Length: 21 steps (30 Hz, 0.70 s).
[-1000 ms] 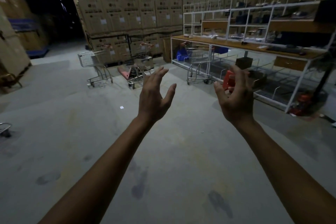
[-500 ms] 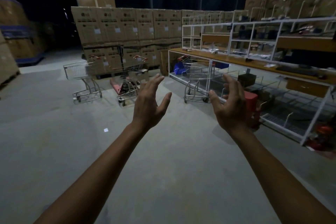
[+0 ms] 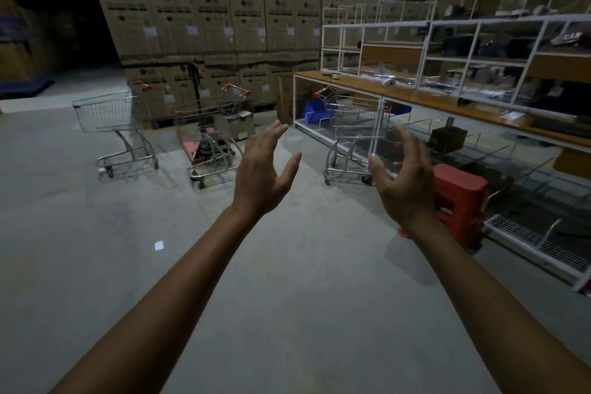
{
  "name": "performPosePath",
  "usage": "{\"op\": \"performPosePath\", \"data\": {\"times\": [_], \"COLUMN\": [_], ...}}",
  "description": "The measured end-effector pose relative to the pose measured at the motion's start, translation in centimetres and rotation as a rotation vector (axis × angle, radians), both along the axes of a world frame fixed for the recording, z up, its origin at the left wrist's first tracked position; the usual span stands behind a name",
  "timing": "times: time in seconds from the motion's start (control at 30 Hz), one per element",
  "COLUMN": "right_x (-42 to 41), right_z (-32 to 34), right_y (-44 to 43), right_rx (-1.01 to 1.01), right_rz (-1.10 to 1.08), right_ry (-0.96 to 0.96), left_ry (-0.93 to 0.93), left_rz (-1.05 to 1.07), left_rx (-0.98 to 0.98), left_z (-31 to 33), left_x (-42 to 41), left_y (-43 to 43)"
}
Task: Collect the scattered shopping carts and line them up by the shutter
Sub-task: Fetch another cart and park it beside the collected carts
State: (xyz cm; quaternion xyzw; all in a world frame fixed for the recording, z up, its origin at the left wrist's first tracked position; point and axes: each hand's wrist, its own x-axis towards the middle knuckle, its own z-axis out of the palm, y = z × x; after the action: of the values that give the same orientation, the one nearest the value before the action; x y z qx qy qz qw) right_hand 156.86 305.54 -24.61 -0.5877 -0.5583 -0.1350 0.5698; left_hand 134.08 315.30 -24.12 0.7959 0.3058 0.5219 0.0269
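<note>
Through the head camera, your two bare arms reach forward over a grey concrete floor (image 3: 287, 313) in a dim warehouse. Your left hand (image 3: 260, 174) is held up with its fingers spread and thumb out, gripping nothing. Your right hand (image 3: 406, 181) is the same, fingers loosely curled and apart, palm turned inward, empty. Neither hand touches a cart. Three shopping carts stand ahead of you, well apart from your hands. The left cart (image 3: 110, 125) stands alone on open floor, its wire basket empty as far as you can see. The middle cart (image 3: 212, 137) stands to its right, in front of a red pallet jack (image 3: 198, 137) whose black handle rises against the boxes; a small cardboard box (image 3: 235, 125) sits by that cart, though whether it is in the basket or behind it you cannot tell. The right cart (image 3: 355, 137) is pushed close against the corner of a white-framed shelving unit (image 3: 377, 51) with wooden boards, and a blue bin (image 3: 315, 110) lies on the lowest wire shelf just behind it. Behind the carts runs a wall of stacked cardboard cartons (image 3: 208, 25). A red plastic stool (image 3: 460, 201) stands on the floor beside the shelving, partly hidden by your right wrist. A small white scrap (image 3: 159, 245) lies on the floor to your left. No shutter shows here.
</note>
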Motion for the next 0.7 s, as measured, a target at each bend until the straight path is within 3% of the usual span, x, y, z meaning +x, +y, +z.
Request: {"op": "performPosePath", "data": {"times": [0.27, 0.7], "right_x": [4.7, 15.6], "right_z": [2.7, -1.8], "right_y": [24.2, 61.3], "right_rx": [0.017, -0.009], "right_rz": [-0.03, -0.039], "right_ry": [0.022, 0.094], "left_ry": [0.033, 0.048], "left_rz": [-0.038, -0.039], "left_rx": [-0.01, -0.072], "left_z": [3.6, -1.1], "left_x": [5.7, 16.9], "left_y": [25.0, 61.2]}}
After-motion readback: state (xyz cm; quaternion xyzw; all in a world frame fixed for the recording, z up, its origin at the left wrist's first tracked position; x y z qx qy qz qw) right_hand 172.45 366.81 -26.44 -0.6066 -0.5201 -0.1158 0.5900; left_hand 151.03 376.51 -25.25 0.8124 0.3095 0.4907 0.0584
